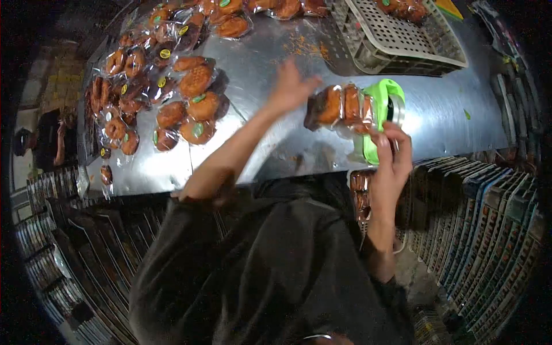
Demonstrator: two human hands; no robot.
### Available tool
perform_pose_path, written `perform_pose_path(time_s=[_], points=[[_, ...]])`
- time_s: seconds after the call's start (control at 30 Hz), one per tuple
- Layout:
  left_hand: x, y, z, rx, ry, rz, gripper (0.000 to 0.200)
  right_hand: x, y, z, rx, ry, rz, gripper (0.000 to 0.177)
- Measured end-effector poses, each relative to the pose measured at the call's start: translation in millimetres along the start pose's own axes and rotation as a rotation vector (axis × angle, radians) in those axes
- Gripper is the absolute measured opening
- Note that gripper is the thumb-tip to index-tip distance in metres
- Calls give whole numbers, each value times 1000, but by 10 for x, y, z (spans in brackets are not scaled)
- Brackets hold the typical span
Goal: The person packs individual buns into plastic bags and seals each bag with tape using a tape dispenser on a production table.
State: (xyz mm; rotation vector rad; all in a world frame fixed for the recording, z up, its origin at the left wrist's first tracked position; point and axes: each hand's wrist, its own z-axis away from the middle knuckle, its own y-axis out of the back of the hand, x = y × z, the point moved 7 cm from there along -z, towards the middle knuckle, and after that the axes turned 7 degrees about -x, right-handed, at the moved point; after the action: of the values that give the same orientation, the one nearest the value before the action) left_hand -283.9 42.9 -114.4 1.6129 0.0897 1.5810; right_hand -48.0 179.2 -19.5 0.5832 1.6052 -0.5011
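My left hand (pixel 290 89) is over the metal table with its fingers spread, slightly blurred, holding nothing. To its right lies a clear bag of brown baked pastries (pixel 339 106). Against the bag's right end stands a bright green tape dispenser (pixel 379 92) with a pale round roll on its side. My right hand (pixel 393 155) has its fingers closed at the dispenser's near side, close to the bag's end. Part of the grip is hidden, and whether it also pinches the plastic cannot be made out.
Many bagged pastries (pixel 195 106) with green or yellow stickers cover the left and back of the metal table (pixel 259 63). A plastic basket (pixel 402 54) stands at the back right. Crumbs (pixel 307 46) lie near it. Stacked crates (pixel 483 230) line the floor on the right.
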Motion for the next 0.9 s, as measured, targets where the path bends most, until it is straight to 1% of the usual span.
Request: perform_pose_path(time_s=[0.03,0.1,0.17,0.2,0.23,0.27,0.3,0.33,0.37,0.4,0.43,0.5,0.53,0.6,0.63,0.73,0.77,0.8,0.87,0.9], points=[[-183,335,-408,107,24,-329,105,-33,-19,54,31,-9,-4,12],[-478,1038,-1081,372,81,-677,113,-88,-39,163,96,-31,0,15],[-730,1551,-1496,408,218,-722,123,-141,-143,185,64,-82,59,17],[-826,1622,-1639,381,239,-733,125,-154,-205,171,49,-102,88,18],[-953,1629,-1727,354,267,-737,128,-157,-288,159,32,-117,39,22],[-1095,1602,-1756,327,306,-739,131,-184,-365,97,-29,-60,106,24],[-1129,1434,-1736,229,185,-546,130,-168,-447,16,-94,-4,172,26],[-1068,1225,-1575,117,111,-370,127,-153,-513,-36,-158,44,241,28],[-894,1004,-1314,9,33,-191,124,-101,-596,-84,-169,12,238,41],[-530,807,-890,-144,-8,196,117,-98,-729,-155,-184,10,173,52],[-110,685,-402,-295,-52,579,110,-19,-808,-219,-180,17,191,59],[283,628,290,-392,-203,732,95,56,-930,-286,-126,-75,-15,59],[355,644,545,-244,-229,614,74,77,-975,-305,-101,-106,-120,59],[129,386,730,-285,-4,882,60,74,-1082,-205,-184,51,101,58],[89,367,828,-181,41,1014,48,54,-1093,-137,-223,128,207,57],[208,733,1045,263,-127,697,42,12,-1098,66,-664,24,152,61],[397,873,1153,386,-263,707,40,48,-1033,119,-624,-44,-84,63],[483,839,1238,354,-350,772,40,-45,-939,104,-557,75,-20,63],[651,791,1358,595,-317,790,44,-271,-769,70,-417,310,100,64],[695,710,1368,560,-290,767,45,-275,-709,70,-347,281,-60,52]])
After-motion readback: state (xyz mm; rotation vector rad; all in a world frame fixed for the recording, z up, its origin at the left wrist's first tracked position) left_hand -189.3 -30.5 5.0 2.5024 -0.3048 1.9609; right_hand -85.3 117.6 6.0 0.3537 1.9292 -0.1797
